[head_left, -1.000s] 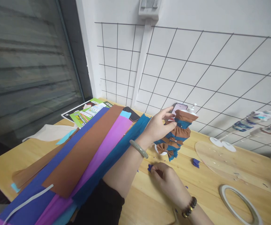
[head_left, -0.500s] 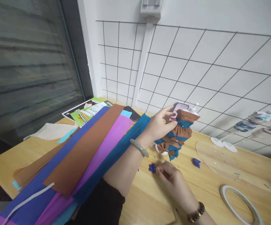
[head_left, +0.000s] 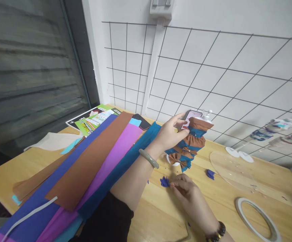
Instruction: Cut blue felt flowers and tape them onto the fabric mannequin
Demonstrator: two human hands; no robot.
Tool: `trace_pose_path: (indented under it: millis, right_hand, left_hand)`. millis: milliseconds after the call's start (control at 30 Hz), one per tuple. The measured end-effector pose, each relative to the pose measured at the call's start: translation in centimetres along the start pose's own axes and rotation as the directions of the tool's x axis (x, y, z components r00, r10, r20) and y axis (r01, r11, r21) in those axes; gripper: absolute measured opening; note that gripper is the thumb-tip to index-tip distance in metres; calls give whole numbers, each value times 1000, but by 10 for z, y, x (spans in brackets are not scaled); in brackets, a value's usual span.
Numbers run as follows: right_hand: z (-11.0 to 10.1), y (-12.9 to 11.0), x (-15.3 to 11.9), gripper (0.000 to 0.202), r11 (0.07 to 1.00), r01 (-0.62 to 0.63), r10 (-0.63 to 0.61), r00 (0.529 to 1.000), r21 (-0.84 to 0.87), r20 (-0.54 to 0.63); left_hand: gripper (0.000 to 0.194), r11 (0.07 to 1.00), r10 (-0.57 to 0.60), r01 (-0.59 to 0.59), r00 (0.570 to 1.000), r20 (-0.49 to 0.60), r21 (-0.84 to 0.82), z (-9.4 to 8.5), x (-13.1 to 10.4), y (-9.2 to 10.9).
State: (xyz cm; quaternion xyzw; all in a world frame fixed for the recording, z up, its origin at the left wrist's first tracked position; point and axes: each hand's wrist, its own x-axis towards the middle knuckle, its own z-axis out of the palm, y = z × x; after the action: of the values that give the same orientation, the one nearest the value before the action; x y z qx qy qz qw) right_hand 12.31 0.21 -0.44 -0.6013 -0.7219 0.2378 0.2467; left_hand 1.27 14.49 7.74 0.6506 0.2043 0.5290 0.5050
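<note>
A miniature dress form wears a brown and teal crepe-paper dress (head_left: 195, 141) with gathered tiers and a brown bow (head_left: 176, 159) low on its left side. My left hand (head_left: 170, 132) is closed on the dressed form's upper left side, thumb against the paper; its other fingertips are partly hidden in front of a lit phone (head_left: 191, 116). Lower down, just above the table, my right hand (head_left: 190, 193) pinches the edge of a small dark-blue paper flower (head_left: 164, 182) between thumb and forefinger. A folded blue paper scrap (head_left: 210, 173) lies to its right.
Long crepe-paper strips, including a brown strip (head_left: 93, 158), stretch under and beside my left forearm. A tape roll (head_left: 258, 218) and a clear round sheet (head_left: 226, 168) with small beads lie right. A dark phone (head_left: 141, 122), leaflets (head_left: 90, 122) and more small dressed forms (head_left: 269, 129) stand farther back.
The blue flower has turned slightly in my right fingers, its petals showing more spread. My left hand stays at the dress form. The whole view has shifted a little.
</note>
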Motion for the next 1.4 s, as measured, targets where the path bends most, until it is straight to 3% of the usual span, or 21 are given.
trace_pose_path:
  millis: [200,333,1400]
  right_hand:
    - [7,-10,0,20,983,184,-184,982,-19,-30]
    - [9,-12,2,20,970,231,-230,973,-71,11]
    - [5,-18,6,22,913,321,-320,946,-251,44]
  left_hand:
    - [56,1000,-2,2,1000,6,-18,0,0,1]
    - [55,1000,2,-2,1000,5,-6,0,1,1]
    - [51,1000,13,-13,998,67,-1,-1,0,2]
